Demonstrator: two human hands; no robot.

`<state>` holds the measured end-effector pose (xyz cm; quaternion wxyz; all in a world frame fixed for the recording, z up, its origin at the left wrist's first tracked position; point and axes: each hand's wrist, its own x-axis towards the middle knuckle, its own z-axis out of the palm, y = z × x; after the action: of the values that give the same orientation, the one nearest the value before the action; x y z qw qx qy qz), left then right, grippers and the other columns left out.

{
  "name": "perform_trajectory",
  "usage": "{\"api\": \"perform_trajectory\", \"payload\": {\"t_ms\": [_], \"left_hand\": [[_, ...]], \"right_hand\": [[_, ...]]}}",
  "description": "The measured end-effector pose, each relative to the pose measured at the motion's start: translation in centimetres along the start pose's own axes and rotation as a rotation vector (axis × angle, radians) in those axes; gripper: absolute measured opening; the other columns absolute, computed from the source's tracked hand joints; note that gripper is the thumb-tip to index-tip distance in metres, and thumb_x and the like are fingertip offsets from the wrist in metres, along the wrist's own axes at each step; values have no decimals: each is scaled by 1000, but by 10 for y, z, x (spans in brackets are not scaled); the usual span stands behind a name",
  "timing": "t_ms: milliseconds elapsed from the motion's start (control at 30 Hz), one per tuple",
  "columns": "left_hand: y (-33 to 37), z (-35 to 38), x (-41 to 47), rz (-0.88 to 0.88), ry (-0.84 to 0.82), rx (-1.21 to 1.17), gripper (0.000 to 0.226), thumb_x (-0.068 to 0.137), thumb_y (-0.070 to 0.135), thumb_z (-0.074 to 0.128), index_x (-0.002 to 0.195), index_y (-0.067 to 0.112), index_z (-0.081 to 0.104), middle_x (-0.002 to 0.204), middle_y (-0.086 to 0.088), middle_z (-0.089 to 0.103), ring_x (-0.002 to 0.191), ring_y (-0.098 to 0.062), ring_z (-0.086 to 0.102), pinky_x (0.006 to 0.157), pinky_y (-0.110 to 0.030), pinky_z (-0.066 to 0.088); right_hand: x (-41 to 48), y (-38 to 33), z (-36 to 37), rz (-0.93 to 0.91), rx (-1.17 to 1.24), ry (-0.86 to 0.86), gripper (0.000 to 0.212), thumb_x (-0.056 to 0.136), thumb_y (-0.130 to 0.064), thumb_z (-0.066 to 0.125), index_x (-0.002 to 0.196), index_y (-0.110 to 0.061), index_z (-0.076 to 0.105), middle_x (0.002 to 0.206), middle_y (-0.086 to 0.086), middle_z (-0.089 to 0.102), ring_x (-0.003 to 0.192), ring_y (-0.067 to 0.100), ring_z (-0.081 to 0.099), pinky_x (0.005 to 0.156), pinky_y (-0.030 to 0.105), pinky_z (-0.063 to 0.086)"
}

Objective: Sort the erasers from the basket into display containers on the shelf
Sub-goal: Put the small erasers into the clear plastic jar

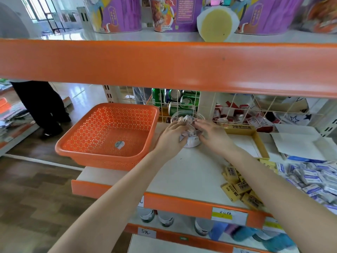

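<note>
A clear round jar [189, 141] holding small wrapped erasers [187, 119] stands on the white shelf [191, 172]. My left hand [170, 136] wraps its left side and my right hand [211, 133] its right side, fingers curled over the rim. The orange perforated basket [102, 156] sits at the shelf's left end, overhanging the edge, with only a round sticker [119, 144] inside. Yellow erasers [238, 189] lie loose at the front right of the shelf. A pile of blue-and-white erasers [313, 178] lies further right.
An open yellow cardboard tray [262, 143] sits right of the jar, a white box lid [299, 143] beyond it. A wire grid [237, 108] backs the shelf, with green cans and red-white packs behind. The orange shelf beam [164, 64] hangs low overhead. A person stands far left.
</note>
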<state>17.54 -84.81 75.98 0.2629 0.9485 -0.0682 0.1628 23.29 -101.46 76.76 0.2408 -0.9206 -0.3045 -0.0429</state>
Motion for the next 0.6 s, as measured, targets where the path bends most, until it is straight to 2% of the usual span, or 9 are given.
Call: {"api": "perform_trajectory", "payload": {"t_ms": [100, 200, 300, 400, 533, 600], "left_hand": [[-6, 8, 1, 8, 36, 19, 35, 87, 12, 60, 122, 12, 62, 135, -7, 54, 135, -28, 36, 108, -43, 33], [-8, 11, 1, -39, 31, 49, 41, 90, 16, 57, 130, 12, 55, 143, -6, 46, 140, -25, 28, 113, -41, 27], [-10, 13, 3, -42, 48, 50, 45, 88, 16, 58, 131, 7, 52, 142, -6, 47, 139, -24, 30, 111, -41, 30], [-8, 12, 0, -22, 145, -13, 33, 84, 9, 62, 116, 2, 61, 129, -10, 56, 122, -27, 50, 99, -32, 40], [-9, 7, -3, -10, 197, -22, 19, 84, 6, 65, 102, 0, 66, 118, -14, 60, 109, -29, 56, 83, -14, 29], [-9, 7, -4, -19, 220, -45, 13, 82, 2, 64, 94, -2, 67, 112, -17, 61, 103, -33, 57, 83, -18, 30]], "right_hand": [[-5, 2, 9, -8, -64, -22, 58, 89, -9, 58, 143, -13, 38, 153, 5, 28, 140, 20, 27, 111, 29, 25], [-10, 4, 18, 25, -63, 48, 60, 87, -8, 57, 143, -15, 38, 151, 7, 30, 134, 26, 35, 104, 39, 39], [-10, 2, 21, 35, -4, 99, 56, 85, -6, 58, 138, -16, 46, 145, 7, 39, 130, 28, 39, 103, 38, 38], [-11, -1, 18, 41, 43, 140, 46, 84, -4, 58, 129, -14, 57, 141, 7, 45, 128, 29, 39, 105, 33, 30], [-16, 0, 20, 19, 84, 162, 40, 82, -1, 60, 120, -12, 63, 137, 10, 48, 125, 30, 43, 103, 30, 30], [-19, -4, 21, 20, 131, 176, 40, 81, -1, 60, 119, -13, 64, 137, 8, 49, 124, 28, 44, 102, 30, 32]]}}
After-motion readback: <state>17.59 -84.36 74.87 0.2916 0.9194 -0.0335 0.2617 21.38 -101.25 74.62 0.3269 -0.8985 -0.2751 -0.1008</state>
